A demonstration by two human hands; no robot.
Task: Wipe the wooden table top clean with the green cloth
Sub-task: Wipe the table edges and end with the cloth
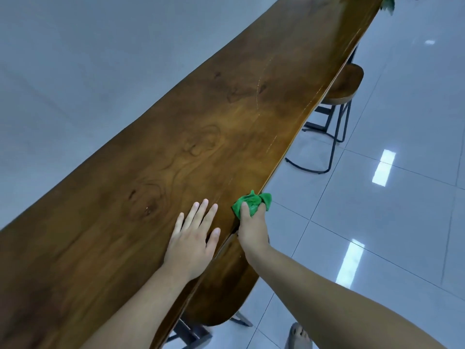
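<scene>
A long, glossy wooden table top [201, 137] runs from the lower left to the upper right, along a pale wall. My right hand [251, 229] grips a crumpled green cloth [253, 201] and presses it against the table's near edge. My left hand [195, 238] lies flat on the wood just left of it, fingers spread, holding nothing. Faint pale streaks show on the surface farther along the table.
A round wooden stool [346, 83] on black metal legs stands half under the table's right edge. A second wooden stool seat [221, 298] sits below my right wrist. Shiny grey floor tiles [377, 222] lie to the right. Green leaves [388, 2] show at the far end.
</scene>
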